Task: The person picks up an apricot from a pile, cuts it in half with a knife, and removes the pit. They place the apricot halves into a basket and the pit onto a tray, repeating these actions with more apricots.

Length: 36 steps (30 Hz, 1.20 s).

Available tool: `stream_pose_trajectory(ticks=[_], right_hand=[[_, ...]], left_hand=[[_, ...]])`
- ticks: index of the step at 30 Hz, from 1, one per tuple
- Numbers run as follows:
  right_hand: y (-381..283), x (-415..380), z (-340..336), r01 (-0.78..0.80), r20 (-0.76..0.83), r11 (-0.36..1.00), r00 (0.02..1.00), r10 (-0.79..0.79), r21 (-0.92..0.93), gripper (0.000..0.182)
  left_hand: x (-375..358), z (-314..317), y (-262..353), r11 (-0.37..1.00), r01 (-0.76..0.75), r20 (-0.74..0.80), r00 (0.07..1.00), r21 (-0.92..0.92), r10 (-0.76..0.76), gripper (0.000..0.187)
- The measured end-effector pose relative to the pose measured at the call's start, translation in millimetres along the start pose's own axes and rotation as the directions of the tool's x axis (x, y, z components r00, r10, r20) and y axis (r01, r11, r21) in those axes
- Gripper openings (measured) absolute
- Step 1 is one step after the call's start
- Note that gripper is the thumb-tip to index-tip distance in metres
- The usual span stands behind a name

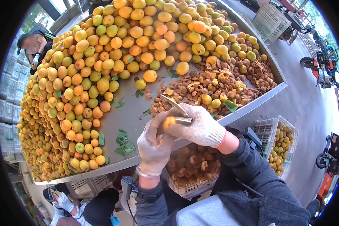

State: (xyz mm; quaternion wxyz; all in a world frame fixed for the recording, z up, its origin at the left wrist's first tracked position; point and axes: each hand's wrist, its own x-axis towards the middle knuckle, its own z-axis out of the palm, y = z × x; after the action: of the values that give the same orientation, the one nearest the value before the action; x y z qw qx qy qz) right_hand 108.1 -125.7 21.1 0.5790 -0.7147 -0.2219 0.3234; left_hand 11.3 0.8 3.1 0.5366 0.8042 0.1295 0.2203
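Both my hands wear whitish work gloves. In my left hand (153, 149) I hold an orange-yellow apricot (168, 123), its fingers wrapped round the fruit. My right hand (201, 126) grips a metal tool (176, 105) with a long curved, blade-like arm and a short bright bar, whose end lies at the apricot. Whether the bar has entered the fruit is hidden by my fingers. Directly below my hands, a crate (192, 191) holds cut apricot halves (194, 164). Behind them, brown apricot pits (194, 90) with scraps of flesh are heaped on the metal table (126, 113).
Whole apricots (98, 67) are piled across the table's left and far side. Green leaves (125, 143) lie near its front edge. A crate of yellow-green fruit (279, 147) stands at right. Two other people (35, 45) are at the left. Motorbikes (322, 62) stand far right.
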Motion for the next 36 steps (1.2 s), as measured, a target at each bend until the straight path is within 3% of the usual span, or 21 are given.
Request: stream_pose_trajectory(ticks=[2, 3, 4, 6, 7, 8, 9, 10, 12, 13, 14, 16, 17, 18, 20, 26, 29, 31, 32, 34, 36], right_hand=[[5.3, 2.7, -1.2, 0.069, -0.019, 0.998, 0.997, -0.068, 0.004, 0.037], [-3.8, 1.2, -5.9, -0.100, 0.024, 0.985, 0.995, 0.098, 0.141, 0.035], [-11.3, -0.2, -10.6, -0.266, 0.085, 0.927, 0.964, 0.252, 0.266, 0.032], [-15.6, -2.4, -20.2, -0.272, 0.112, 0.907, 0.962, 0.249, 0.320, 0.031], [-15.3, -4.2, -28.6, -0.286, 0.258, 0.927, 0.940, 0.223, 0.243, 0.031], [-14.5, -6.3, -35.4, -0.286, 0.400, 0.944, 0.894, 0.202, 0.162, 0.032], [-5.6, -4.1, -37.6, -0.126, 0.541, 0.991, 0.837, 0.088, 0.034, 0.032], [0.7, -5.4, -38.5, 0.039, 0.564, 0.997, 0.823, -0.067, 0.062, 0.031], [7.3, -8.5, -32.4, 0.017, 0.236, 0.999, 0.971, -0.026, 0.042, 0.028], [-22.7, -10.9, -32.7, -0.265, 0.098, 0.950, 0.963, 0.251, 0.167, 0.022], [-21.2, -8.2, -31.2, -0.147, -0.040, 0.931, 0.985, 0.170, 0.333, 0.019], [-20.4, 1.7, -22.2, 0.136, -0.265, 0.724, 0.962, 0.067, 0.676, 0.020], [-20.5, 6.6, -16.3, 0.273, -0.337, 0.627, 0.941, -0.018, 0.729, 0.021], [-22.4, 9.5, -11.3, 0.275, -0.342, 0.628, 0.939, -0.015, 0.728, 0.021], [-26.8, 13.4, -3.5, 0.438, -0.456, 0.536, 0.883, -0.109, 0.721, 0.018], [-23.3, 20.7, 4.3, 0.412, -0.441, 0.680, 0.886, -0.143, 0.606, 0.020], [-22.0, 20.0, 8.2, 0.397, -0.393, 0.738, 0.899, -0.193, 0.546, 0.020], [-16.2, 24.4, 14.6, 0.402, -0.393, 0.783, 0.893, -0.220, 0.475, 0.020], [-14.5, 27.4, 18.1, 0.408, -0.391, 0.821, 0.886, -0.251, 0.399, 0.020], [-16.7, 35.3, 21.8, 0.428, -0.427, 0.793, 0.873, -0.237, 0.434, 0.020], [-18.8, 38.3, 21.7, 0.302, -0.391, 0.580, 0.920, 0.030, 0.757, 0.021]], left_hand=[[1.4, -4.9, 1.2, 0.812, 0.435, 0.077, 0.894, -0.388, -0.442, 0.035], [3.9, -7.2, -9.1, 0.745, 0.403, 0.074, 0.898, -0.532, -0.433, 0.034], [5.0, -10.1, -7.7, 0.747, 0.404, 0.074, 0.898, -0.528, -0.433, 0.034], [8.2, -16.0, -3.0, 0.444, 0.393, 0.177, 0.874, -0.805, -0.452, 0.038], [6.9, -21.4, -14.8, 0.388, 0.401, 0.233, 0.880, -0.830, -0.413, 0.043], [7.2, -21.3, -18.5, 0.391, 0.399, 0.230, 0.882, -0.829, -0.412, 0.043], [8.3, -21.4, -20.9, 0.378, 0.390, 0.208, 0.874, -0.839, -0.439, 0.044], [9.8, -21.1, -23.8, 0.366, 0.379, 0.186, 0.866, -0.850, -0.465, 0.046], [8.5, -17.6, -33.5, 0.402, 0.403, 0.202, 0.867, -0.822, -0.456, 0.047], [6.7, -15.6, -35.7, 0.435, 0.435, 0.229, 0.864, -0.788, -0.449, 0.049], [6.1, -13.5, -34.7, 0.433, 0.438, 0.233, 0.863, -0.788, -0.448, 0.049], [6.2, -9.5, -30.7, 0.427, 0.502, 0.337, 0.850, -0.752, -0.405, 0.040], [6.3, -7.3, -30.0, 0.426, 0.506, 0.344, 0.848, -0.750, -0.403, 0.040], [6.1, -4.8, -29.6, 0.450, 0.523, 0.355, 0.842, -0.724, -0.407, 0.040], [6.2, -0.9, -29.3, 0.473, 0.539, 0.365, 0.834, -0.697, -0.413, 0.041], [9.7, 3.0, -23.1, 0.505, 0.586, 0.373, 0.803, -0.633, -0.464, 0.035], [11.0, 8.9, -18.5, 0.600, 0.611, 0.292, 0.784, -0.516, -0.547, 0.033], [10.4, 15.8, -20.7, 0.791, 0.479, 0.095, 0.871, -0.381, -0.482, 0.031], [11.2, 16.7, -23.4, 0.792, 0.481, 0.095, 0.870, -0.376, -0.484, 0.031], [13.2, 17.9, -28.6, 0.874, 0.337, -0.007, 0.932, -0.349, -0.363, 0.029], [14.6, 21.8, -28.7, 0.835, 0.383, -0.028, 0.903, -0.394, -0.428, 0.029]])
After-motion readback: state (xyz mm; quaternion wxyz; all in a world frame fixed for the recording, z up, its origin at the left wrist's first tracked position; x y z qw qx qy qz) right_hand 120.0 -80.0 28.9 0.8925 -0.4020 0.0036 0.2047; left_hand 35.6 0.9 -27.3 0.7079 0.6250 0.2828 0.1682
